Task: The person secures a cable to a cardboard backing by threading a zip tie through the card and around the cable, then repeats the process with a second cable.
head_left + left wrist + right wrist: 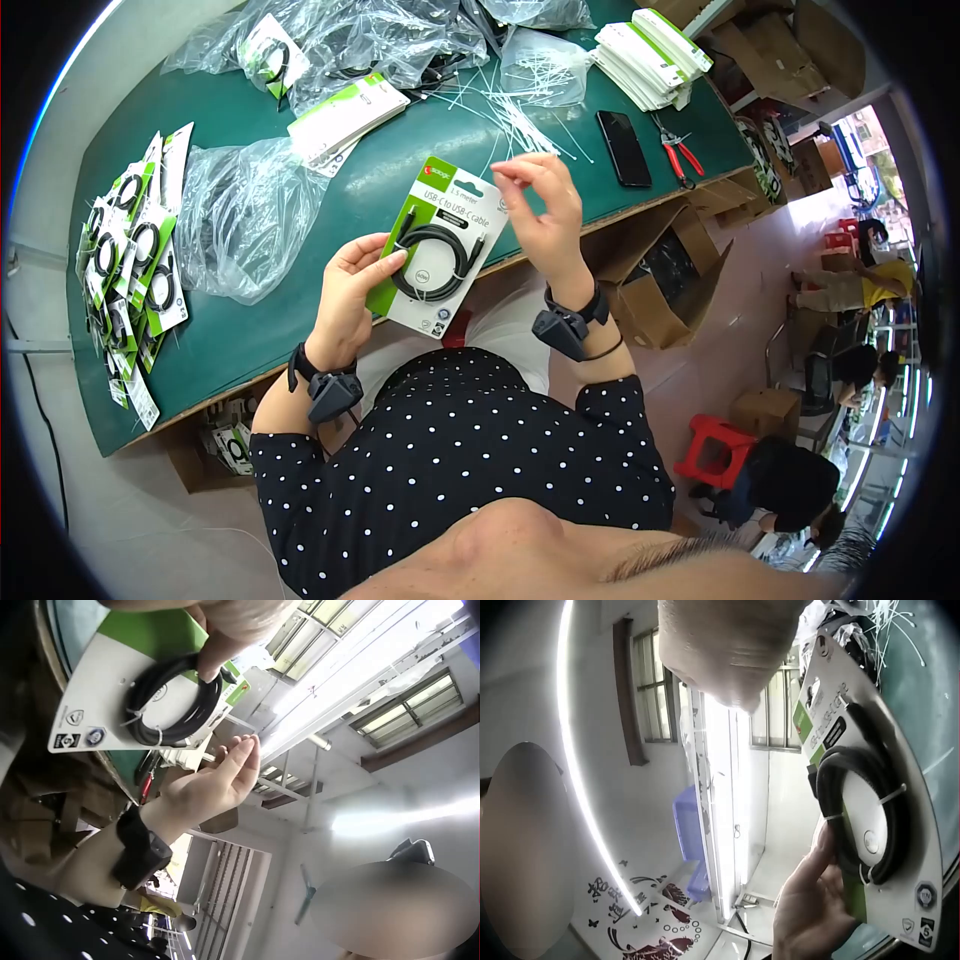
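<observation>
My left hand (pixel 350 290) pinches the left edge of a green and white cable card (pixel 400 310), its thumb on the front. On the card a coiled black cable (pixel 408 288) is fastened with thin ties, also visible in the right wrist view as a black coil (pixel 829 780). My right hand (pixel 545 215) is raised beside the card's upper right corner, apart from it, with fingers bent and fingertips close to the thumb. In the left wrist view the right hand (pixel 214 784) shows nothing held between its fingertips.
Carded cables (pixel 150 235) pile at the table's left, beside a clear plastic bag (pixel 245 225). Stacked cards (pixel 345 115), loose white ties (pixel 520 125), a black phone (pixel 623 148) and red-handled pliers (pixel 680 155) lie farther back. An open cardboard box (pixel 650 310) stands right of the table.
</observation>
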Motion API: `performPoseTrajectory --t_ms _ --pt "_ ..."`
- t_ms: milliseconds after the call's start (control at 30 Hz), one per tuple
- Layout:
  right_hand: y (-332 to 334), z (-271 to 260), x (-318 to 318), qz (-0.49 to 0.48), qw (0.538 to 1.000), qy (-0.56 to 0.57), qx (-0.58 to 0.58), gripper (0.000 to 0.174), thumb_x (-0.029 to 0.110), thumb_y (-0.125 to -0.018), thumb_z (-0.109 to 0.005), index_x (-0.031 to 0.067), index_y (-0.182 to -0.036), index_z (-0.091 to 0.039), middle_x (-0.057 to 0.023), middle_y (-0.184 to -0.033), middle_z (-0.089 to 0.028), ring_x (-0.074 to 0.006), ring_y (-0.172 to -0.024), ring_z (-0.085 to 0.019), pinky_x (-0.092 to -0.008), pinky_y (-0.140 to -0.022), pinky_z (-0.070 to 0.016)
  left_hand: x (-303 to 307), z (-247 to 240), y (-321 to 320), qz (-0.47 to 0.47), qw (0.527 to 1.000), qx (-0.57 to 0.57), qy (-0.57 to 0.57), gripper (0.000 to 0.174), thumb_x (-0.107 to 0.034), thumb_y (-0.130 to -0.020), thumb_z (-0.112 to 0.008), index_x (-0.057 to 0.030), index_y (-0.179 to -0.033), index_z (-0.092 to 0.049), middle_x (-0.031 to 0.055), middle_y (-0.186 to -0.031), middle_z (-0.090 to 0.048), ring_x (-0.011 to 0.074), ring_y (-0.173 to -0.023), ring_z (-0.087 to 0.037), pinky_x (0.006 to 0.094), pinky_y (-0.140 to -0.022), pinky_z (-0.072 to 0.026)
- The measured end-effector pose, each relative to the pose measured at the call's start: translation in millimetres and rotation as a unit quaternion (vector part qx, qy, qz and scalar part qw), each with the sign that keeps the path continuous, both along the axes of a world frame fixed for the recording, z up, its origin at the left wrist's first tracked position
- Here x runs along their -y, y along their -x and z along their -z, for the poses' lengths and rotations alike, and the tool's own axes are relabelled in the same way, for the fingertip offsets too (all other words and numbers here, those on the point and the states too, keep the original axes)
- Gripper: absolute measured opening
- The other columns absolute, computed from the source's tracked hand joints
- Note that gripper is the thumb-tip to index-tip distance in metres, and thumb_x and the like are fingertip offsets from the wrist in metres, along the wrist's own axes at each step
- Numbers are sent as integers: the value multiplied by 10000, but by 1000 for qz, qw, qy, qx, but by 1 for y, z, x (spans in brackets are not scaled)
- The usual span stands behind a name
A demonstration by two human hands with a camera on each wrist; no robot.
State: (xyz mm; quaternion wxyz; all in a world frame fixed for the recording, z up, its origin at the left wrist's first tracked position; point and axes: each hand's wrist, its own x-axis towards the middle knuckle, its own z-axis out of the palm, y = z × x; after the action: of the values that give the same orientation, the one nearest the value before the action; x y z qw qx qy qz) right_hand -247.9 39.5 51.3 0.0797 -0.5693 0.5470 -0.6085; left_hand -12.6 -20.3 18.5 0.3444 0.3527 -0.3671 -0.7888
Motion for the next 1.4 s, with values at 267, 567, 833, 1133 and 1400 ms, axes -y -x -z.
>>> performPoseTrajectory --t_ms 267,567,833,1133,1400 --pt "-39 -12 11 -37 948 16 -316 256 110 -718 -748 71 -964 -691 -79 -978 -612 -257 -934 -574 -374 -799 -467 -7 4 5 -34 999 -24 -15 302 22 -830 -698 20 -1107 -580 100 -1032 -668 149 -918 -647 261 -813 -526" --pt "-38 16 14 19 917 -7 -399 238 137 -715 -734 43 -926 -682 -57 -862 -609 -238 -831 -594 -375 -760 -466 -9 9 12 -97 994 -36 -25 333 18 -844 -687 22 -1149 -555 104 -1058 -651 150 -937 -634 269 -827 -525" --pt "-30 20 13 -51 930 -2 -364 191 106 -744 -693 36 -921 -680 -57 -852 -606 -238 -821 -598 -370 -753 -473 -12 18 10 -72 996 -42 -25 367 29 -836 -690 37 -1174 -548 113 -1073 -649 154 -947 -632 274 -849 -522" --pt "-25 23 27 -189 900 33 -392 196 114 -727 -731 52 -905 -679 -45 -862 -597 -255 -884 -591 -372 -767 -482 -13 22 5 -44 998 -11 -32 371 29 -838 -686 42 -1188 -565 114 -1081 -655 153 -957 -636 276 -859 -520" --pt "-42 25 11 120 990 21 -66 305 166 -799 -750 32 -1030 -603 -67 -895 -616 -218 -872 -606 -306 -731 -485 -3 14 6 -115 990 -77 -15 313 -21 -880 -661 34 -1176 -575 100 -1076 -662 140 -947 -640 274 -842 -525"
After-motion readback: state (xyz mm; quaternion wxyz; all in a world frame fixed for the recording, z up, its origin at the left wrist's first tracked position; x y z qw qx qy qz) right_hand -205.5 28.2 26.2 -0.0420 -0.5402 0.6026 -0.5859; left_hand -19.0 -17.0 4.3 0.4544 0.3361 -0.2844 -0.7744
